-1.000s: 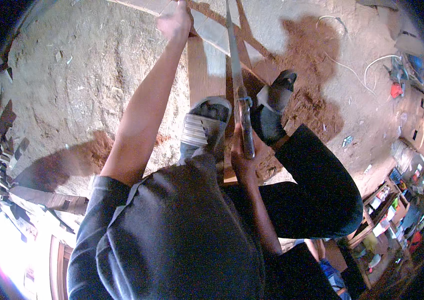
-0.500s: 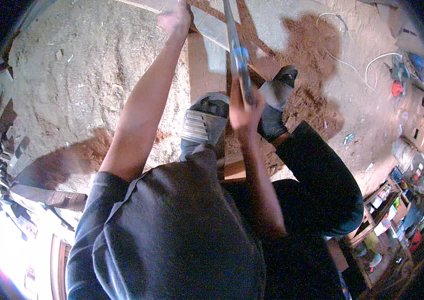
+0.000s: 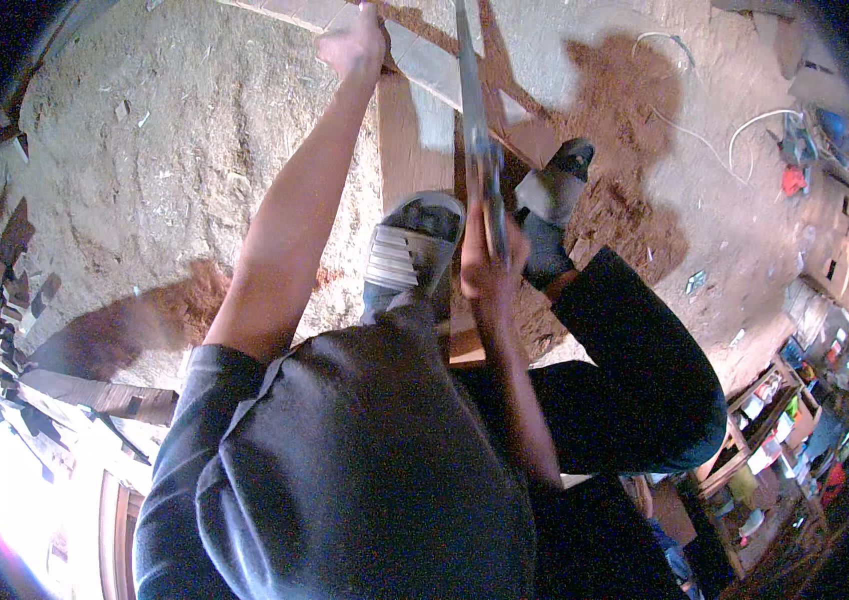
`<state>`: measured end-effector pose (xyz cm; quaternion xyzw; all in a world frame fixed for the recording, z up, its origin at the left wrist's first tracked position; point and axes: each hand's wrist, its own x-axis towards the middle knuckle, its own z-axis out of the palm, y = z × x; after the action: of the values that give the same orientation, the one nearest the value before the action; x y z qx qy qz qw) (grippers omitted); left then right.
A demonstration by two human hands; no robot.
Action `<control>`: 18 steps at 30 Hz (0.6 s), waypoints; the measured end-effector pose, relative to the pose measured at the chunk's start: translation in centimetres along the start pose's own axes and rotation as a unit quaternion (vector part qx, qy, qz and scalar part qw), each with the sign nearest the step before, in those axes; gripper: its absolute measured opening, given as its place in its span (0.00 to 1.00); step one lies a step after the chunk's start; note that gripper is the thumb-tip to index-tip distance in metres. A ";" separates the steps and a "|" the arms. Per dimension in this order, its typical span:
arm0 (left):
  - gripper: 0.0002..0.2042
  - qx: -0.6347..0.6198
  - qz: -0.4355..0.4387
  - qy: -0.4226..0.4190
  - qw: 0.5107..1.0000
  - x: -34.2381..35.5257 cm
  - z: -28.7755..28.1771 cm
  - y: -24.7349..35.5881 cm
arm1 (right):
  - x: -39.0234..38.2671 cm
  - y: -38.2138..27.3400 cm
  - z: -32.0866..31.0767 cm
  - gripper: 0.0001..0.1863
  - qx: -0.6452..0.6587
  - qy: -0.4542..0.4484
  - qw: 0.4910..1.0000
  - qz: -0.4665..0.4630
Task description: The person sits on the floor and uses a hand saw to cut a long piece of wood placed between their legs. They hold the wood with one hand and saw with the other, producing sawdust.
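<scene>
The saw (image 3: 474, 110) lies across the plank (image 3: 424, 62) at the far side, its blade running near to far and out past the view's far edge. Half a second ago the right hand (image 3: 492, 262) was farther out; it has since come back part of the way toward the body, with the handle blurred. I judge this to be the return half of a stroke, so the sawing seems in progress. How deep the blade sits cannot be made out.

The right hand is closed round the saw's handle. The left hand (image 3: 356, 48) has hardly shifted and sits on the plank, left of the blade; whether its fingers clamp round it I cannot tell, but it seems to be steadying the wood. Beneath the plank, a board (image 3: 404, 150) runs toward the body, with the left sandal (image 3: 409, 255) on its near part. The right sandal (image 3: 549, 190) is right of the saw, beside reddish dust (image 3: 634, 150). Farther right lies a white cord (image 3: 744, 135).
</scene>
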<state>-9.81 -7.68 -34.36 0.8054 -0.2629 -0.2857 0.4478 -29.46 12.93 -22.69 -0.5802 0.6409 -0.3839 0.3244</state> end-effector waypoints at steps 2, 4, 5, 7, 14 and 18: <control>0.30 0.045 -0.047 -0.031 0.997 -0.9 -1.2 1.9 | -3.1 0.0 -1.3 0.07 0.016 -0.016 0.997 0.074; 0.30 0.083 -0.084 -0.031 0.992 -1.1 -1.8 1.8 | -3.7 0.6 -1.5 0.05 -0.012 -0.021 0.997 0.068; 0.30 0.095 -0.089 -0.015 0.991 -0.1 -1.0 1.1 | -1.6 0.4 -0.6 0.05 -0.017 -0.014 1.000 0.013; 0.30 0.109 -0.090 -0.003 0.990 0.2 0.5 1.0 | 2.2 1.0 1.1 0.04 0.047 0.017 0.999 -0.021; 0.30 0.067 -0.055 -0.077 0.993 0.1 -0.9 1.4 | -2.1 2.4 -0.3 0.06 -0.075 0.019 0.997 -0.001; 0.30 0.086 -0.057 -0.031 0.994 0.8 0.7 0.1 | 3.4 0.1 1.4 0.09 0.085 0.007 0.995 0.061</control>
<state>-9.79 -8.69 -34.74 0.8453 -0.2535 -0.3120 0.3518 -28.74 9.44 -23.39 -0.5076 0.6427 -0.4201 0.3908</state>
